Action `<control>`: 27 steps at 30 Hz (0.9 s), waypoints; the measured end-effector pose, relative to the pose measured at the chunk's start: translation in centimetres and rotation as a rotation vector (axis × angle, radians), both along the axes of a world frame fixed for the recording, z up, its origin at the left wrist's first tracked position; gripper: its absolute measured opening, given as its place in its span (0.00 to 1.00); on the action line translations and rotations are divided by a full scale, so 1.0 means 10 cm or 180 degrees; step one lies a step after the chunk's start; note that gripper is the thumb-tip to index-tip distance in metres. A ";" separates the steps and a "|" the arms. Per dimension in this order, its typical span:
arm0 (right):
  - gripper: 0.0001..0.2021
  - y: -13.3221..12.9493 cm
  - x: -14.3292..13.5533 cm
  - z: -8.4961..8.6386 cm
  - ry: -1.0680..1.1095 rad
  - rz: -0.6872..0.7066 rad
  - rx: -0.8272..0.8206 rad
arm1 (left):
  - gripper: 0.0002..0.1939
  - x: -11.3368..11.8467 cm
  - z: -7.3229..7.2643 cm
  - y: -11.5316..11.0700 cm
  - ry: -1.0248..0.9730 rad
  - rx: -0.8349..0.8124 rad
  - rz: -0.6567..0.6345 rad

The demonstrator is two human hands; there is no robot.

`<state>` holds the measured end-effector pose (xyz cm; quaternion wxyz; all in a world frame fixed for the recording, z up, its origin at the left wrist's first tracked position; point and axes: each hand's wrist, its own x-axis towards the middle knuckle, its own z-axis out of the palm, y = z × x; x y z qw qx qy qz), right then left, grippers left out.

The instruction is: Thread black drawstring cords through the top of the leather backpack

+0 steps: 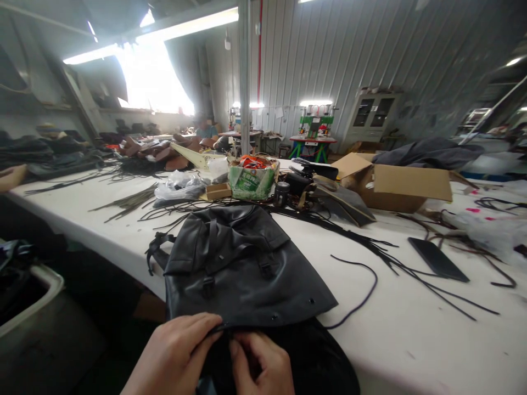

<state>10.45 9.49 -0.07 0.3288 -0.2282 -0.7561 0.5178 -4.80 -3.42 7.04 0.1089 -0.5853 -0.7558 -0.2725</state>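
Note:
A black backpack (247, 252) of smooth, leather-like material lies on the white table, with straps and buckles on it. Small eyelets run along its near edge. My left hand (177, 351) pinches that edge at an eyelet, thumb below and fingers on top. Right beside it, my right hand (263, 362) is closed under the edge, thumb against curled fingers; what lies between them is hidden. A thin black cord (373, 285) comes out from under the bag's right corner and curves across the table.
Bundles of black cords (362, 238) lie behind the bag, near a green bag (252, 181) and an open cardboard box (395, 186). At right is a dark phone-like slab (437, 259). A pale bin (45, 329) stands below the table's left edge.

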 end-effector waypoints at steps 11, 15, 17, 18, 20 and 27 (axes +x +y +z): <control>0.18 0.01 -0.07 0.22 -0.0315 0.0071 -0.0402 | 0.11 -0.02 -0.11 -0.05 -0.0250 0.0034 0.0037; 0.22 0.01 -0.11 0.23 -0.0063 0.0230 -0.0837 | 0.11 0.01 -0.08 -0.05 -0.0198 0.0146 0.0080; 0.25 0.01 -0.13 0.20 0.0030 0.0255 -0.1032 | 0.12 0.04 -0.06 -0.06 -0.0143 0.0194 0.0060; 0.26 0.00 -0.14 0.19 0.0101 0.0282 -0.1176 | 0.12 0.05 -0.05 -0.07 -0.0133 0.0243 0.0024; 0.26 -0.01 -0.16 0.16 0.0259 0.0351 -0.1517 | 0.14 0.06 -0.06 -0.09 -0.0264 0.0296 -0.0014; 0.24 -0.07 -0.21 0.17 0.0413 0.0158 -0.1808 | 0.21 -0.01 0.08 0.08 -0.2235 -0.0516 0.0235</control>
